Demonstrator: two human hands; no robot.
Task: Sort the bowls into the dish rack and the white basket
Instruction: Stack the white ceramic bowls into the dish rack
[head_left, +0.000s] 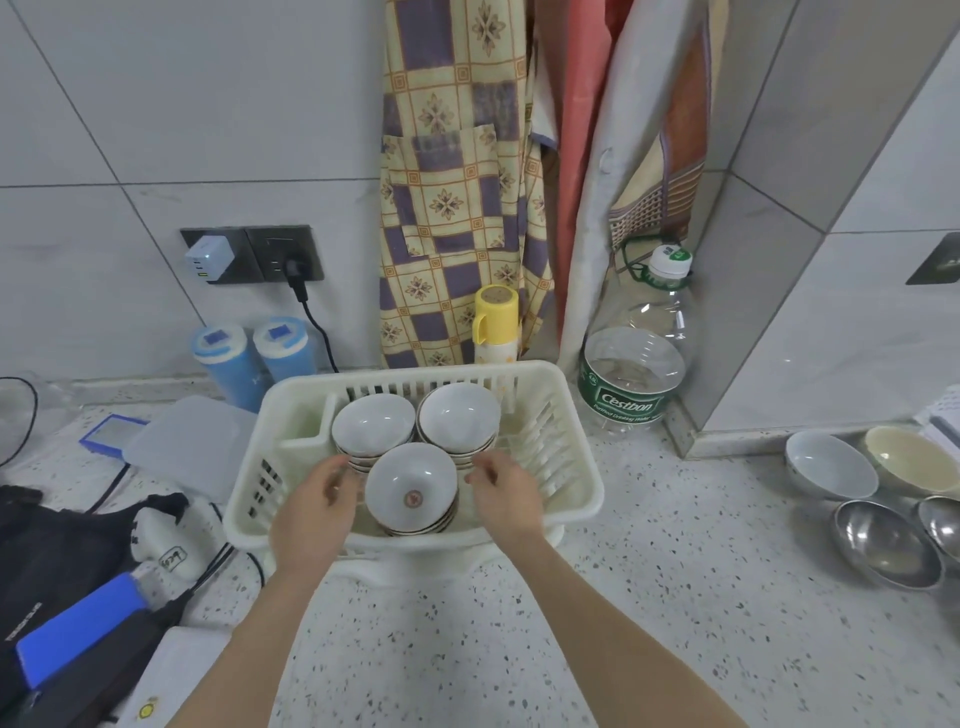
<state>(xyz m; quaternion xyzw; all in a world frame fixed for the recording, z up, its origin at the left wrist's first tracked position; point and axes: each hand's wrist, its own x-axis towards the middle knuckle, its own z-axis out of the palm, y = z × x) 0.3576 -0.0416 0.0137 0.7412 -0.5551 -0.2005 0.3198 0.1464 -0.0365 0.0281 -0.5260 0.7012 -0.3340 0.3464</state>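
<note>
Three bowl stacks (410, 488) sit in the white basket (561, 499) on the counter (649, 597). Left hand (317, 512) and right hand (501, 491) flank the nearest stack, fingers loosely curled; contact unclear. Lower bowls hidden; steel bowls (883, 545) cut off at right.

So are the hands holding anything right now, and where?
It looks like both hold the near stack of bowls in the basket: the left hand on its left side, the right hand on its right. Whether the fingers touch it cannot be told for sure.
</note>
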